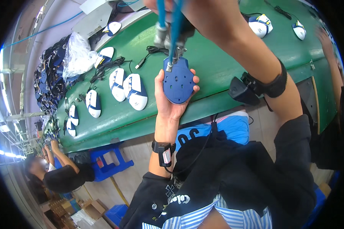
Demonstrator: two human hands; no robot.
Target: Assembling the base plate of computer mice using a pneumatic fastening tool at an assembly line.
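My left hand (pixel 169 104) cradles a computer mouse (pixel 178 86), dark blue underside facing up, thumb on one side and fingertips on the other. Over the mouse's far end hangs a metal screwdriving tool (pixel 172 36) with blue hoses; its narrow tip is at the underside, and I cannot tell if it touches. My right hand (pixel 193 13) is closed round the tool at the top edge, its fingers partly cut off by the picture. A black cable with a plug (pixel 140 63) lies just beyond the mouse.
White-and-blue mice (pixel 135 91) lie on the green bench (pixel 122 118) to the left, more (pixel 260 26) at the far right. A plastic bag (pixel 78 57) sits beside heaped dark parts (pixel 51 72). Co-workers sit left and right. A blue stool (pixel 109 164) stands below the bench.
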